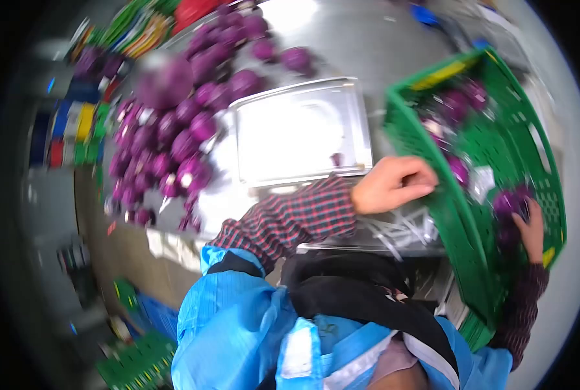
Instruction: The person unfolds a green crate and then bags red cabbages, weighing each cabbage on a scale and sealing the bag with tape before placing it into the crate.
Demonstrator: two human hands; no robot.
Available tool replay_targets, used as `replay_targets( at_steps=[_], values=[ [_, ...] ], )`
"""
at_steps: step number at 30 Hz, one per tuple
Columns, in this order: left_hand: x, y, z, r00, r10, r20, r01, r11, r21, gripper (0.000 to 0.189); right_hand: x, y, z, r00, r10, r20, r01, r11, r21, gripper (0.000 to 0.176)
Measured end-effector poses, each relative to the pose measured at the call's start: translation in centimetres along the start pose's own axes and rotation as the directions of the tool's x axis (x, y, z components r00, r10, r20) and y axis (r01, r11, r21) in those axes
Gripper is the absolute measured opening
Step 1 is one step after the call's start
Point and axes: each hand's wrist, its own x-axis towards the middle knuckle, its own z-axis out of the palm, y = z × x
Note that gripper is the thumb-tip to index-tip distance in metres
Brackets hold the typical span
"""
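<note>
My right hand [531,229] reaches into a green crate [447,224], its fingers round a red cabbage [507,203] that seems wrapped in clear film. More wrapped red cabbages [455,105] lie further back in the same crate. My left hand [394,185] hovers by the crate's near-side wall with its fingers curled in, and nothing shows in it. Behind that wrist sits a shallow metal tray [296,133] with bright glare and a small purple scrap [336,158] in it. Motion blur softens the crate's contents.
A large heap of unwrapped red cabbages [185,144] covers the table's left side. Clear plastic strips [394,234] lie below my left hand. Colourful stacked bags [137,29] stand at the back left. Another green crate [137,361] is on the floor at lower left.
</note>
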Motion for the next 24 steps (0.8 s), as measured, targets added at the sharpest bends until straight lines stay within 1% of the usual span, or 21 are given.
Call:
replay_targets(
  at_steps=[1,3,5,6,7,8,9,10,11,12,13,14,15,16,17,18,19,20,21,22,24],
  values=[
    [-4.6,-1.2,-2.3,0.987,-0.141,-0.079,0.139,0.99,-0.024,0.017,2.0,-2.4,-1.3,1.0,-0.022,0.006,0.021,0.994,0.11,0.059],
    [-13.9,-2.7,-5.7,0.897,-0.299,-0.325,0.289,0.954,-0.081,0.016,5.8,-8.9,-2.3,0.992,-0.119,-0.047,0.127,0.962,0.242,0.057],
    [-22.3,-4.5,-8.6,0.821,-0.181,-0.542,0.283,0.953,0.112,0.015,8.3,-18.8,-2.4,0.975,-0.222,0.007,0.201,0.894,0.401,0.055],
    [-25.8,-4.0,-10.3,0.766,-0.167,-0.621,0.317,0.938,0.139,0.013,9.3,-24.7,-2.3,0.958,-0.284,0.028,0.235,0.841,0.487,0.054],
    [-29.1,-3.7,-12.0,0.709,-0.151,-0.689,0.354,0.921,0.162,0.012,10.2,-30.4,-1.4,0.909,-0.416,0.025,0.34,0.774,0.534,0.053],
    [-32.4,-4.2,-13.5,0.667,-0.177,-0.724,0.472,0.852,0.226,0.013,11.2,-35.3,-0.1,0.869,-0.489,0.075,0.355,0.722,0.594,0.052],
    [-35.2,-5.2,-14.8,0.631,-0.193,-0.751,0.572,0.77,0.282,0.014,11.5,-41.0,1.4,0.824,-0.563,0.064,0.428,0.693,0.58,0.052],
    [-37.2,-6.1,-16.0,0.643,-0.186,-0.743,0.548,0.79,0.277,0.014,12.0,-45.9,3.4,0.789,-0.609,0.078,0.447,0.657,0.607,0.053],
    [-38.8,-7.0,-17.0,0.685,-0.179,-0.707,0.563,0.745,0.357,0.018,12.6,-50.5,5.2,0.771,-0.627,0.115,0.463,0.675,0.575,0.054],
    [-40.2,-8.3,-18.0,0.728,-0.176,-0.662,0.568,0.695,0.441,0.021,13.1,-54.7,7.3,0.739,-0.669,0.076,0.502,0.622,0.602,0.054],
    [-41.8,-10.9,-18.9,0.765,-0.059,-0.641,0.487,0.703,0.517,0.028,14.4,-57.8,10.1,0.755,-0.654,0.049,0.511,0.633,0.581,0.054],
    [-42.6,-12.2,-20.6,0.807,-0.09,-0.584,0.499,0.632,0.593,0.026,16.7,-60.5,12.7,0.768,-0.641,0.007,0.548,0.663,0.51,0.056],
    [-43.7,-13.1,-20.5,0.825,-0.146,-0.547,0.523,0.566,0.638,0.023,18.5,-62.5,15.2,0.768,-0.64,0.005,0.575,0.694,0.433,0.059],
    [-44.5,-13.8,-20.2,0.823,-0.148,-0.549,0.518,0.594,0.616,0.023,19.9,-64.7,16.9,0.822,-0.567,0.05,0.467,0.722,0.511,0.064],
    [-44.9,-14.4,-20.7,0.817,-0.16,-0.555,0.515,0.636,0.575,0.022,21.7,-66.5,18.1,0.868,-0.491,0.082,0.357,0.729,0.584,0.069],
    [-45.2,-15.2,-21.5,0.814,-0.166,-0.557,0.509,0.667,0.545,0.021,23.6,-67.6,19.4,0.897,-0.44,0.054,0.342,0.766,0.544,0.077],
    [-45.5,-16.1,-21.7,0.806,-0.217,-0.55,0.543,0.64,0.543,0.02,25.8,-68.5,21.0,0.923,-0.384,0.03,0.318,0.802,0.506,0.085],
    [-45.4,-15.5,-22.0,0.814,-0.213,-0.54,0.524,0.672,0.524,0.021,29.0,-68.8,23.0,0.936,-0.351,0.023,0.304,0.84,0.449,0.1],
    [-45.1,-14.5,-22.2,0.817,-0.214,-0.535,0.51,0.702,0.497,0.022,29.9,-69.6,24.0,0.936,-0.351,0.034,0.302,0.847,0.438,0.1],
    [-44.9,-14.1,-22.6,0.81,-0.223,-0.543,0.516,0.712,0.477,0.022,30.7,-70.5,25.0,0.944,-0.328,0.043,0.298,0.9,0.318,0.104],
    [-44.8,-13.5,-22.5,0.839,-0.166,-0.517,0.488,0.65,0.583,0.021,32.6,-71.1,28.5,0.94,-0.339,0.036,0.334,0.937,0.096,0.112]
  ],
)
